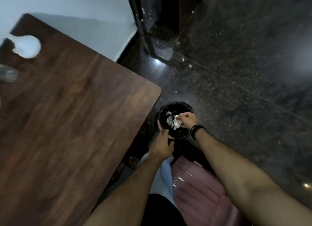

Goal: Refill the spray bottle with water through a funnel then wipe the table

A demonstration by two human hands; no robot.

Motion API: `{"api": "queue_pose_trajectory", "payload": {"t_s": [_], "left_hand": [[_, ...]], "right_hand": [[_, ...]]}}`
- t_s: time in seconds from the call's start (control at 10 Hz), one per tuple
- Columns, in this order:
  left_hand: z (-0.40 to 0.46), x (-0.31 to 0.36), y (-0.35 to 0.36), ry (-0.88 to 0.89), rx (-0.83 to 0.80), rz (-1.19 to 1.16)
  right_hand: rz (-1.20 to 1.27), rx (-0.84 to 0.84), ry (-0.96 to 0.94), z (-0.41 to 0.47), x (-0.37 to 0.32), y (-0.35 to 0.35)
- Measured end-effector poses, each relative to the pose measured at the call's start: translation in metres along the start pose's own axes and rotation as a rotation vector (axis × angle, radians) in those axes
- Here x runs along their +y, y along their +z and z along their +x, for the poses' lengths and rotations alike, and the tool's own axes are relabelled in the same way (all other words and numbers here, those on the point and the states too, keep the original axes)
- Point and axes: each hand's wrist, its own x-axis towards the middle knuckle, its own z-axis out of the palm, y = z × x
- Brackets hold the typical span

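Hands reach down past the table (70, 117) corner. Left hand (163, 145) grips the bin (182, 135) rim. Right hand (189, 120) pinches a tissue (176, 122) right over the bin, so it only needs to let go. Far left, blurry, sits a funnel (27, 46).

Tabletop (67, 116): dark brown wood grain, rounded corner, surface bare across its middle and near side. White funnel (27, 46) rests near the far left edge, wide mouth visible, blurred. Clear object (8, 75) at the left edge, cut off by the frame; cannot confirm whether it is the spray bottle. Crumpled white tissue (177, 121) sits over the black bin (175, 121) on the floor beside the tabletop corner.
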Motion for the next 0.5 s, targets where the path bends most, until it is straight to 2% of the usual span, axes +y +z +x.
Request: {"api": "queue_pose_trajectory", "payload": {"t_s": [0.1,0.2,0.3,0.5], "left_hand": [[0.040,-0.015,0.014,-0.040,0.024,-0.006],[0.072,-0.025,0.025,-0.049,0.038,0.000],[0.087,-0.030,0.034,-0.057,0.027,0.015],[0.080,-0.019,0.040,0.024,0.044,0.016]], "right_hand": [[-0.197,0.070,-0.046,0.048,0.018,0.006],[-0.273,0.095,-0.037,0.058,0.017,0.006],[-0.318,0.096,-0.032,0.074,0.033,0.006],[-0.435,0.074,-0.147,0.071,0.027,-0.003]]}}
